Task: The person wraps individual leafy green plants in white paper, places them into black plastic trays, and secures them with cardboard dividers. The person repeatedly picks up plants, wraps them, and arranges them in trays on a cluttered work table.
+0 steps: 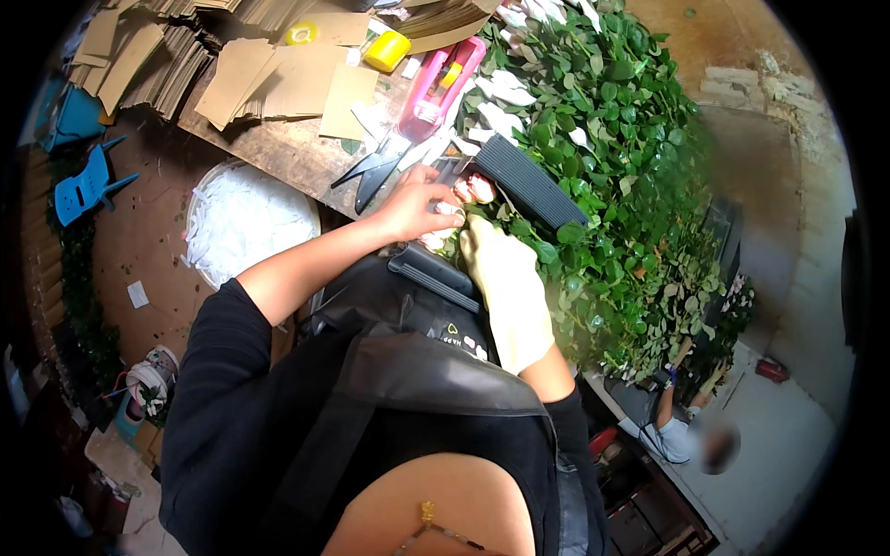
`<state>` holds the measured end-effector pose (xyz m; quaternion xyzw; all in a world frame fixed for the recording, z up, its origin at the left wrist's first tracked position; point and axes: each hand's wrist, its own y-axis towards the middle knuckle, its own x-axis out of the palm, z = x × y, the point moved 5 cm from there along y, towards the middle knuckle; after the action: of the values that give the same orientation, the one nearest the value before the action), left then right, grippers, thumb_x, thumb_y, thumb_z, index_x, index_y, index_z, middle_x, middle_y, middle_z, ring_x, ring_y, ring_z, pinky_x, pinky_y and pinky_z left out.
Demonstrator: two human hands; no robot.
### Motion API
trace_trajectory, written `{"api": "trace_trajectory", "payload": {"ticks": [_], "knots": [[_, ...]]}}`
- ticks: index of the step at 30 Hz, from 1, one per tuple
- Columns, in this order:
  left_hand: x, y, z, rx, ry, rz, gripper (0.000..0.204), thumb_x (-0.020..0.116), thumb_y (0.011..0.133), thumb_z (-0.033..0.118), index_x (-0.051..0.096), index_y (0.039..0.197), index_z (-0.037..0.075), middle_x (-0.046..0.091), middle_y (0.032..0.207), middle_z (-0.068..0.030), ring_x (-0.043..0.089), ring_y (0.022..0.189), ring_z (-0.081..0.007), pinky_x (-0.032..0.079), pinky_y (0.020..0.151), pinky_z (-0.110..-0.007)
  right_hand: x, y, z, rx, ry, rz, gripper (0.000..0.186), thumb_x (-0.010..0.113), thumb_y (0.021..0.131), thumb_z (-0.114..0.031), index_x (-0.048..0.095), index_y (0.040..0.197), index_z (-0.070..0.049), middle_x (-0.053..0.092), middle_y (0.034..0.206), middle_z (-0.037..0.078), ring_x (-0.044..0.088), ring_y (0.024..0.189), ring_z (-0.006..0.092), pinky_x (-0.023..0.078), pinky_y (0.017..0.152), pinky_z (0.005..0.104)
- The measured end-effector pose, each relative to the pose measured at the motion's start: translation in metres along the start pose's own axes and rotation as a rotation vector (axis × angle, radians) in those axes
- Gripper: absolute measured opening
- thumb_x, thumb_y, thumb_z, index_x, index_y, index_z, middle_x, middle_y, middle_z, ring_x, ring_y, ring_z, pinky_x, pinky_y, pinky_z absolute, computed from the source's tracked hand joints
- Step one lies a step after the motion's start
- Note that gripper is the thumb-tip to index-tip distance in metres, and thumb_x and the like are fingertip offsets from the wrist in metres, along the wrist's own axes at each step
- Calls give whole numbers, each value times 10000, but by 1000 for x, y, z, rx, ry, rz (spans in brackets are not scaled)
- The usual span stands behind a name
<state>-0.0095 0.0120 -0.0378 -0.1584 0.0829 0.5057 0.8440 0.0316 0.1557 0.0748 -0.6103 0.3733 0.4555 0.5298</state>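
Observation:
My bare left hand (422, 206) has its fingers curled around pale pink rose heads (449, 211) at the front of the worktable. My right hand (501, 278), in a cream glove, reaches into the same roses and their green leaves; its fingertips are partly hidden. Beside a pinker bloom (476, 188) lies a dark ribbed pad (527, 181), and a second dark pad (431, 278) sits just below my hands. Black-handled scissors (375, 171) lie left of my left hand, next to a pink tape dispenser (431, 97) and a yellow roll (387, 51).
Cardboard sheets (250, 83) cover the table's back left. A white-filled bucket (243, 227) stands beside it, a blue chair (83, 193) farther left. A large heap of leafy stems (612, 167) fills the right. A co-worker (667, 431) works at the lower right.

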Motion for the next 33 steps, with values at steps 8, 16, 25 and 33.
{"api": "trace_trajectory", "payload": {"ticks": [8,16,25,33], "knots": [[3,2,-7,35,-27,-8,376,894,783,347,770,1071,138,469,1331,-219,437,1350,-391,375,1120,-442,13,24,28,79,129,96,290,568,1014,-422,687,1046,-160,749,850,112,735,787,318,573,725,444],[2,2,-4,39,-63,13,429,886,792,346,702,1096,106,469,1340,-192,401,1383,-397,335,1152,-444,27,16,46,183,727,32,263,665,979,-313,728,1142,-116,746,942,120,713,804,257,554,762,365],[9,3,-5,106,-75,-41,382,831,828,319,764,1203,340,382,1513,-281,286,1463,-451,255,1197,-513,41,10,48,424,1092,-197,315,669,995,-278,718,1234,-77,715,929,48,629,738,101,508,680,276],[12,4,-7,121,-63,-45,373,831,834,297,768,1201,328,396,1496,-260,280,1457,-434,251,1197,-511,36,9,43,435,1103,-193,310,681,1002,-293,724,1218,-76,694,893,1,585,719,65,476,657,244]]}}
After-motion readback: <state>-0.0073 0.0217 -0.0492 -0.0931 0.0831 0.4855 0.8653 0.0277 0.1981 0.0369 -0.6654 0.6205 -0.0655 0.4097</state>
